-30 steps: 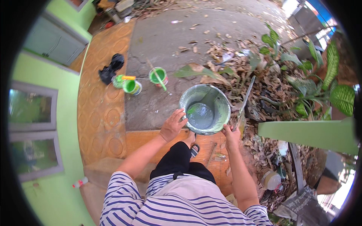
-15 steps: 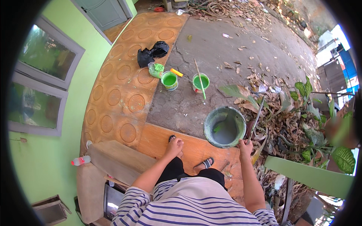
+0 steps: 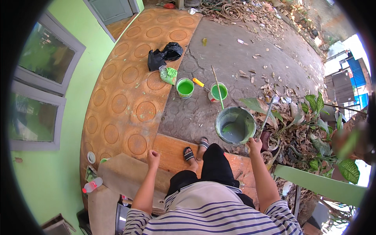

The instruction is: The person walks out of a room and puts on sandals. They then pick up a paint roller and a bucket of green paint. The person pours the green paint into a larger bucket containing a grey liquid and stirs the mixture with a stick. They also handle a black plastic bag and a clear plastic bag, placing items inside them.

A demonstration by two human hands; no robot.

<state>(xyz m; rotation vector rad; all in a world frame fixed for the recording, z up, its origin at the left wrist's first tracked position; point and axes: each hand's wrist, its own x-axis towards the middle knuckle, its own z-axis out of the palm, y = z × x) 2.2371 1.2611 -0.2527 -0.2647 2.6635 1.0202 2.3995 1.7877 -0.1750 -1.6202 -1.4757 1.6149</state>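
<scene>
My right hand [image 3: 254, 144] grips the rim of a grey, paint-smeared bucket [image 3: 234, 122] together with a long thin stick [image 3: 267, 116] that stands up beside it. My left hand [image 3: 154, 156] is apart from the bucket, above the beige sofa, its fingers curled with nothing visible in them. Beyond the bucket, two pails of green liquid, one left [image 3: 185, 87] and one right [image 3: 217, 93], sit on the concrete, the right one with a pale stick [image 3: 214, 75] in it. An orange-handled tool [image 3: 198, 82] lies between them. A green bag [image 3: 169, 75] and black plastic [image 3: 172, 51] lie beside them.
An orange wooden step [image 3: 176, 147] is under my sandals, the beige sofa [image 3: 129, 164] at left with a bottle [image 3: 94, 184]. The green wall [image 3: 55, 176] has windows and a door. Plants [image 3: 313, 141], dry leaves and a green ledge [image 3: 317, 180] line the right.
My left hand let go of the bucket rim and moved down and left. My right hand kept hold, carrying bucket and stick rightward. My feet have shifted on the step and the view has turned.
</scene>
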